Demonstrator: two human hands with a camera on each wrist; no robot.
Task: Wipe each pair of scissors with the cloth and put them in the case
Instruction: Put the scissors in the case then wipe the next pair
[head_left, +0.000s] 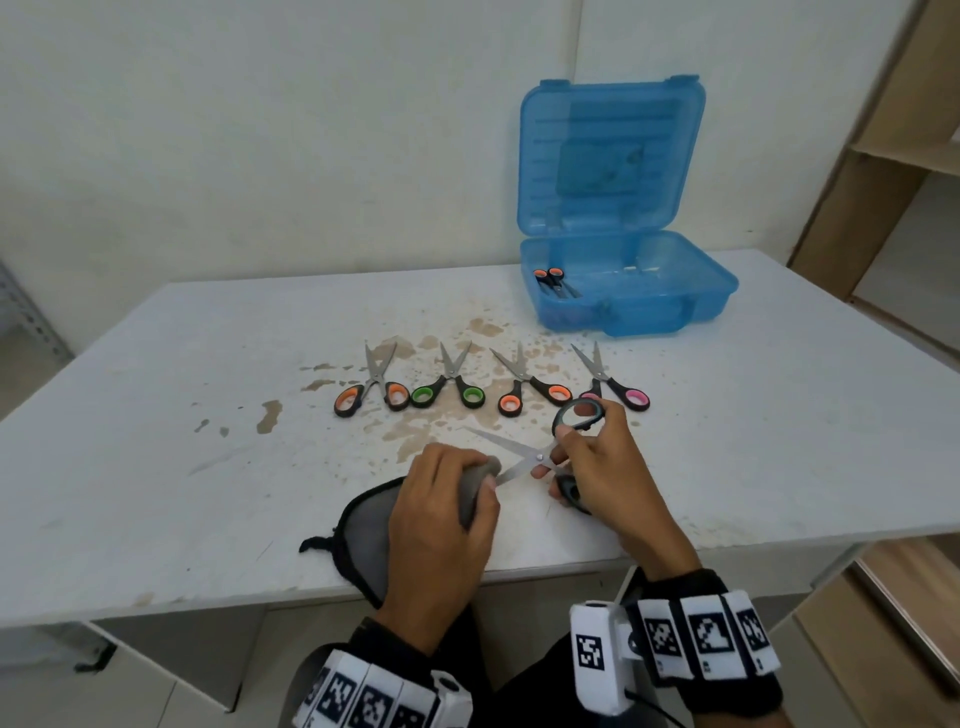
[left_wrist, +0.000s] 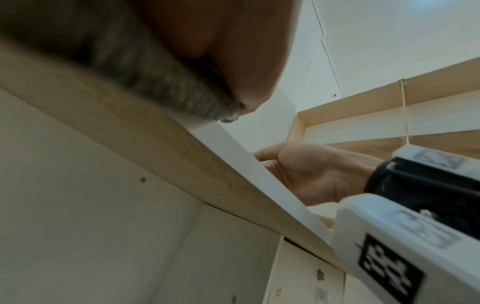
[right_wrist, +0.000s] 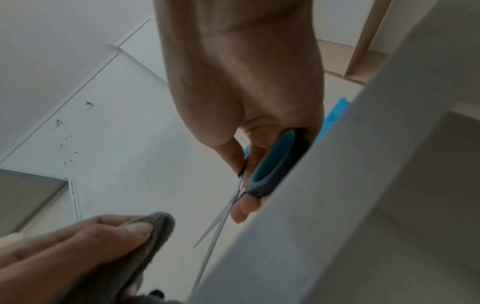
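My right hand (head_left: 592, 467) holds a pair of blue-handled scissors (head_left: 535, 457) by the handles, blades spread and pointing left just above the table. In the right wrist view the blue handle (right_wrist: 272, 162) sits between my curled fingers. My left hand (head_left: 441, 499) grips a grey cloth (head_left: 475, 488) bunched around the tip of the nearer blade. The rest of the cloth (head_left: 363, 535) trails over the table's front edge. Several more scissors lie in a row behind: orange (head_left: 371, 389), green (head_left: 449, 387), orange (head_left: 530, 387) and pink (head_left: 615, 384). One orange-handled pair (head_left: 553, 280) lies in the open blue case (head_left: 628, 312).
The white table (head_left: 156, 415) carries brown stains (head_left: 415, 426) around the row of scissors. The case stands at the back right with its lid (head_left: 610, 156) upright against the wall. A wooden shelf unit (head_left: 893, 171) rises to the right of the table.
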